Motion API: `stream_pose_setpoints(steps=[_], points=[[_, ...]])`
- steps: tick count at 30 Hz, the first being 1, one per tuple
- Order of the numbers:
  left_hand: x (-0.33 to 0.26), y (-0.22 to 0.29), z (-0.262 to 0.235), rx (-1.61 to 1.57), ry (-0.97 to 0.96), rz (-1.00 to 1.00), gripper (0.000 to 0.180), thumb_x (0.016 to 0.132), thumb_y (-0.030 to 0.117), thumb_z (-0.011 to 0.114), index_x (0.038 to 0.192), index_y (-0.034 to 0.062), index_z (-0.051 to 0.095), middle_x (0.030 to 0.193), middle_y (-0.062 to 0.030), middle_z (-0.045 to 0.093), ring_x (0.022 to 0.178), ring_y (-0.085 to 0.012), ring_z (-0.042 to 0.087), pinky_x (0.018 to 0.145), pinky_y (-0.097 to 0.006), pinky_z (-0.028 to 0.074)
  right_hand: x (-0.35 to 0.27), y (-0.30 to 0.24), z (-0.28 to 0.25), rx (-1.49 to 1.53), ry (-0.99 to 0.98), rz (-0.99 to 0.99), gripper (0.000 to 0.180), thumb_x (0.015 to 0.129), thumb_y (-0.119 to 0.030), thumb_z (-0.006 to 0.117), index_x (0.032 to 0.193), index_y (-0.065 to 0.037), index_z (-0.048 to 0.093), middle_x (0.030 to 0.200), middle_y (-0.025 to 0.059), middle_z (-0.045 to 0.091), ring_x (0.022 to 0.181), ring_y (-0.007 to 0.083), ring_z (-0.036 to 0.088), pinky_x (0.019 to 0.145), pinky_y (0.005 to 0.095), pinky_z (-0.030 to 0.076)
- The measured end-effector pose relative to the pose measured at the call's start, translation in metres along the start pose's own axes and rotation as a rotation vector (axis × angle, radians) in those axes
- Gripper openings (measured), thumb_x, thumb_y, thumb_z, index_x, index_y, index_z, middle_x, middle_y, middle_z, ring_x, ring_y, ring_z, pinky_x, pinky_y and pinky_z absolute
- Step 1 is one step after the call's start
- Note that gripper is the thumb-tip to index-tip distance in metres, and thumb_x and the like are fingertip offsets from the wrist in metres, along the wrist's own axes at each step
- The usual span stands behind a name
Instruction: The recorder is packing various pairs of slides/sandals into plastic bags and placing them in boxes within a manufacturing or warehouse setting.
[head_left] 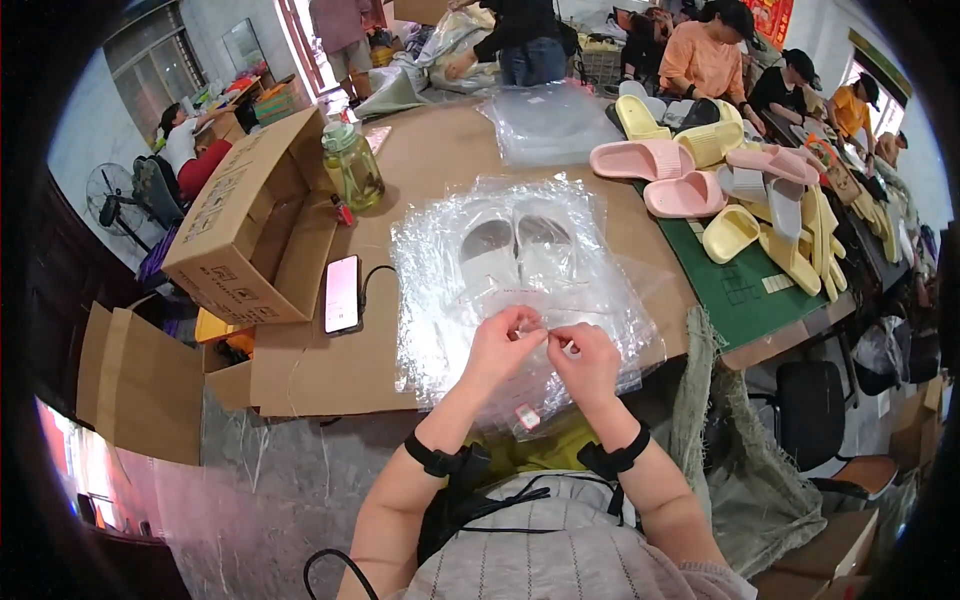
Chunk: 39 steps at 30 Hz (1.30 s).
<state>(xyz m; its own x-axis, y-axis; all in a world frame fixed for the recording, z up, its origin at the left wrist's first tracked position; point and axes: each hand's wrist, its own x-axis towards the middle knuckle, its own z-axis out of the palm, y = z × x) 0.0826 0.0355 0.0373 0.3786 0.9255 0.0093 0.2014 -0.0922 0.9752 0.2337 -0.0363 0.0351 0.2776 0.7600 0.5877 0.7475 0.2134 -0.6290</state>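
A pair of white slide sandals [515, 250] lies inside a clear plastic bag [440, 250] on the brown cardboard-covered table [440, 160]. My left hand [503, 345] and my right hand [585, 358] meet at the bag's near edge, fingertips pinched together on the plastic opening. Several more clear bags are stacked beneath it, and a small red-and-white tag [527, 416] shows at their lower edge. Both wrists wear black straps.
A phone [342, 293] with a cable lies left of the bags, beside an open cardboard box [240, 220] and a green-tinted bottle [352, 165]. Pink and yellow slides [690, 170] cover the right side by a green mat [740, 290]. Several people work at the far end.
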Motion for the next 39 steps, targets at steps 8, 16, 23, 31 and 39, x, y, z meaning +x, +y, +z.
stream_pose_setpoints(steps=[8,16,23,31,39], points=[[-0.004,0.008,-0.002,-0.07,-0.031,-0.041,0.029,0.084,0.011,0.077,0.11,-0.0002,0.068,0.09,-0.0004,0.071,0.075,-0.0047,0.057,0.07,-0.023,0.047,-0.006,0.011,-0.007,0.164,0.014,0.148,0.009,0.077,-0.01,0.077,0.084,-0.008,0.07,0.075,0.0052,0.065,0.065,0.0177,0.06,0.06,0.03,0.049],[-0.023,0.015,0.0,0.423,0.086,0.446,0.024,0.078,0.02,0.082,0.095,0.006,0.073,0.082,-0.0035,0.07,0.067,-0.0199,0.06,0.067,-0.032,0.05,-0.01,0.009,-0.035,0.583,-0.148,0.509,0.014,0.086,-0.013,0.075,0.092,-0.002,0.07,0.078,-0.0012,0.065,0.068,0.0055,0.054,0.061,0.0236,0.045],[-0.055,0.052,-0.013,0.668,-0.167,0.575,0.032,0.078,0.037,0.079,0.094,0.0089,0.075,0.085,-0.008,0.071,0.077,-0.0313,0.068,0.072,-0.041,0.053,-0.021,0.025,-0.069,0.651,-0.345,0.621,0.013,0.09,-0.012,0.071,0.09,0.0,0.067,0.078,-0.0007,0.065,0.069,0.005,0.056,0.062,0.0222,0.044],[-0.054,0.042,-0.004,0.631,-0.267,0.075,0.055,0.078,0.045,0.079,0.116,0.0077,0.071,0.095,-0.012,0.075,0.082,-0.0281,0.072,0.073,-0.039,0.055,-0.034,0.021,-0.078,0.651,-0.46,0.682,0.017,0.09,-0.015,0.075,0.088,0.001,0.068,0.075,-0.0001,0.066,0.069,0.0054,0.06,0.062,0.0227,0.046],[-0.052,0.027,0.007,0.758,-0.22,0.155,0.059,0.077,0.033,0.082,0.127,0.0084,0.063,0.092,-0.0112,0.075,0.084,-0.0256,0.073,0.072,-0.036,0.056,-0.042,0.031,-0.064,0.654,-0.418,0.608,0.015,0.089,-0.013,0.077,0.088,0.0,0.068,0.075,-0.0027,0.065,0.069,0.0035,0.055,0.064,0.0218,0.046]])
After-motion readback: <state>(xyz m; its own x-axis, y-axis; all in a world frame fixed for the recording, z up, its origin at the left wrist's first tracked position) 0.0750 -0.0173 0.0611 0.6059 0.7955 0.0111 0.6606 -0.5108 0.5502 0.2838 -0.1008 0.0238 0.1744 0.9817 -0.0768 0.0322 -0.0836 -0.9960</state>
